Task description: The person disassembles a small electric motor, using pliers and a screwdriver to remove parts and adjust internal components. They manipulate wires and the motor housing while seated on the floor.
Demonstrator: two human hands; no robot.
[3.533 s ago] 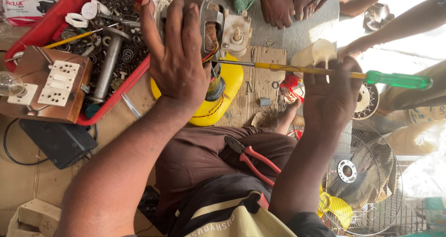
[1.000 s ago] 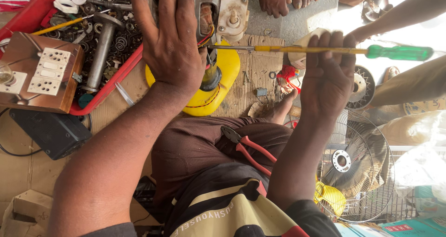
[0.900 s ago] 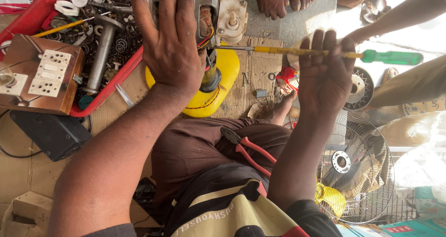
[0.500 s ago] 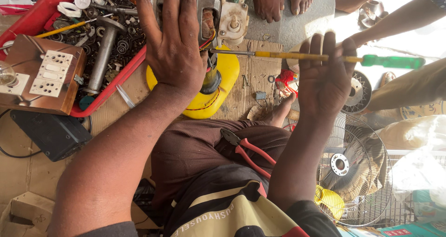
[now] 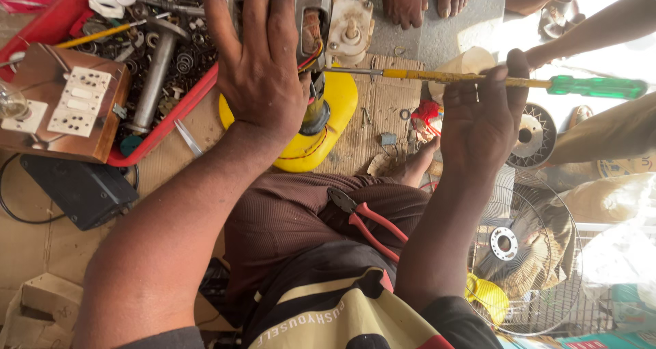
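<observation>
Left hand (image 5: 263,69) hides most of the motor (image 5: 313,21).

I count my two hands: my left hand (image 5: 263,69) and my right hand (image 5: 482,116). There is one green-handled screwdriver (image 5: 478,80), one small electric motor (image 5: 311,28), one yellow plastic base (image 5: 321,127), one pair of red-handled pliers (image 5: 369,222), one red tray (image 5: 164,123) of metal parts, one wooden switch board (image 5: 65,106), one black box (image 5: 78,188), and one wire fan guard (image 5: 540,253). Two bare feet (image 5: 404,0) of someone else show at the top.
</observation>
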